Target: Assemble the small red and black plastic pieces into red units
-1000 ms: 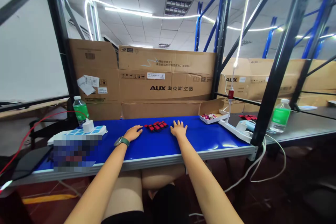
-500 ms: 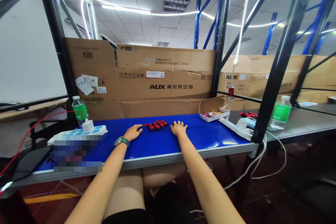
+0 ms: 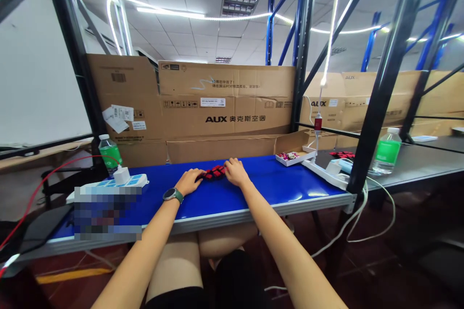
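A jointed-looking cluster of red and black blocks point(image 3: 214, 173) lies on the blue tabletop point(image 3: 279, 187), in the middle in front of me. My left hand point(image 3: 189, 181), with a green-strapped watch point(image 3: 173, 195) on its wrist, has its fingers together at the left end of the blocks. At the right end, my right hand point(image 3: 236, 172) curls its fingers over the blocks. The two hands partly cover both ends, so I cannot make out exactly what kind of object this is.
An open white box point(image 3: 295, 155) with small colourful items stands at the back right, beside a white power strip point(image 3: 326, 176). Another power strip point(image 3: 108, 185) and a green-labelled bottle point(image 3: 109, 153) are at left. Cardboard point(image 3: 232, 125) walls the back; a dark post point(image 3: 377, 101) rises at right.
Both hands have closed in from either side onto the ends of the red and black blocks. Half a second ago they lay apart from them with fingers spread. The blocks look drawn closer together.
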A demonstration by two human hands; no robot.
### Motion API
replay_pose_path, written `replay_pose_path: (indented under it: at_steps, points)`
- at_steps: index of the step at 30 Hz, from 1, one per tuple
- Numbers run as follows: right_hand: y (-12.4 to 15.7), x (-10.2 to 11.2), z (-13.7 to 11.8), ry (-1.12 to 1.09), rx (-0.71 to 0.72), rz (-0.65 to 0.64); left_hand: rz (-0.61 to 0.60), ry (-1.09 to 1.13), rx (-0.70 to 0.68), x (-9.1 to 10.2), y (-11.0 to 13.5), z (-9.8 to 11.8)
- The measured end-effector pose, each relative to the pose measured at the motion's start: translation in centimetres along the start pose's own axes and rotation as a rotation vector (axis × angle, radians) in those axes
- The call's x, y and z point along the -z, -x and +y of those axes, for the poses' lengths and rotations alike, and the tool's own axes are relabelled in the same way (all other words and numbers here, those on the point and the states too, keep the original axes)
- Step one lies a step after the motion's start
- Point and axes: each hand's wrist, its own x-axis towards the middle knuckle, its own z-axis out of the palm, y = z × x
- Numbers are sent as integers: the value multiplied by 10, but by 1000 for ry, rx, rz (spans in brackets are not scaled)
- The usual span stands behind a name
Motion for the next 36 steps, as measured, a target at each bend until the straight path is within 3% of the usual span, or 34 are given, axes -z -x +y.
replay_pose_path:
  at_steps: [3,7,11,17,21,29,36]
  points:
    - [-2,-2,-13,-38,277,-48,13,-18,-25,4,0,2]
    - [-3,-14,-20,-37,405,-69,38,-68,-77,7,-2,9]
    - [-3,-18,-21,-51,412,-52,25,-77,-88,7,-4,19]
    - [-3,-10,-25,-55,388,-52,-17,113,-39,8,-4,27]
    - [-3,-9,-21,-178,299,-24,11,141,-125,9,-3,27]
    - [-8,-30,-14,-564,251,66,187,-255,-247,13,-4,35]
    - [-11,-32,-11,-390,197,105,215,-363,-365,11,-6,37]
